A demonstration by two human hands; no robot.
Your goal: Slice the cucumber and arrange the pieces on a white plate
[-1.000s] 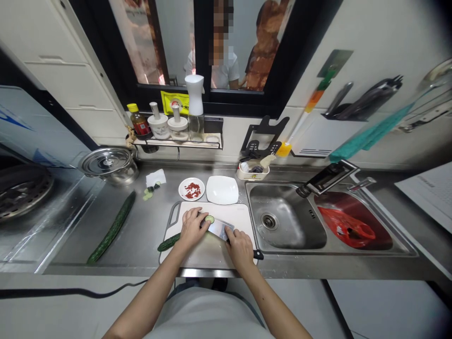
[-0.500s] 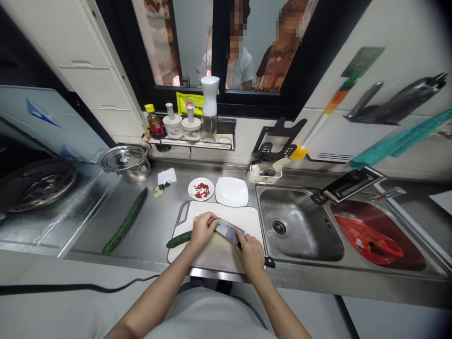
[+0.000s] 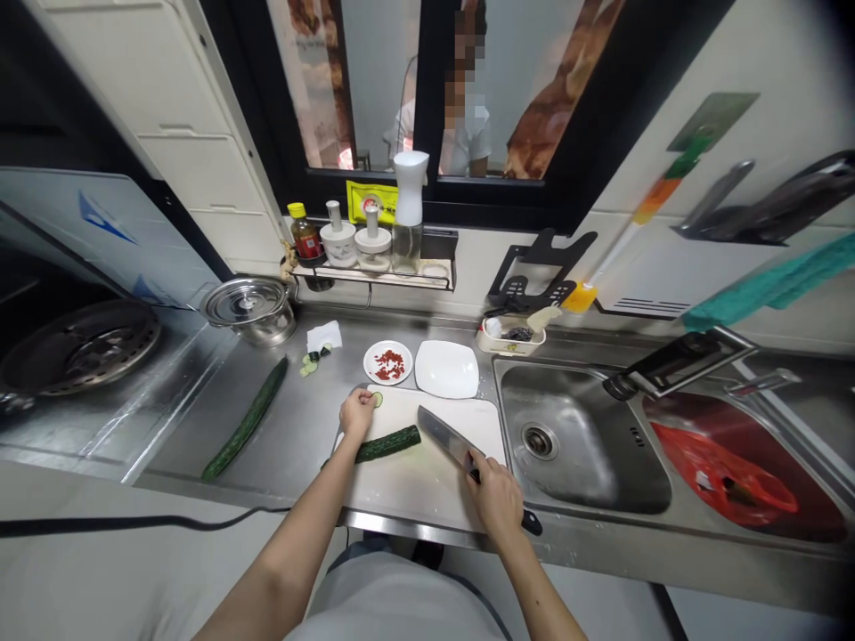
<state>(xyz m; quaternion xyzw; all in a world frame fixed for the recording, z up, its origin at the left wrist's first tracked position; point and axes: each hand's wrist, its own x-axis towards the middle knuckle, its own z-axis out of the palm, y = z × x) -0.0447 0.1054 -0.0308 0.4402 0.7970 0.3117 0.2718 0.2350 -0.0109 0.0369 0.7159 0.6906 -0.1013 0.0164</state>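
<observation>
On the white cutting board (image 3: 434, 499) lies a cut cucumber (image 3: 394, 442), its left part hidden behind my left forearm. My left hand (image 3: 359, 413) is closed, its fingertips on a thin cucumber slice (image 3: 378, 399) near the board's top left corner. A kitchen knife (image 3: 444, 436) is in my right hand (image 3: 498, 497), the blade pointing up and left, apart from the cucumber's cut end. Below that hand a black handle (image 3: 532, 523) sticks out past the board's right edge; the rest of it is hidden.
A whole cucumber (image 3: 247, 418) lies left of the board, with cucumber scraps (image 3: 311, 361) and a white tissue (image 3: 324, 336) behind. Beyond the board stand a plate of red pieces (image 3: 374, 369) and a white plate (image 3: 446, 367). The sink (image 3: 581, 427) adjoins on the right; a lidded pot (image 3: 250, 312) stands back left.
My left hand has moved from the knife blade up and left, with a cucumber slice at its fingertips. The knife has drawn back right, and the cucumber's cut end now shows.
</observation>
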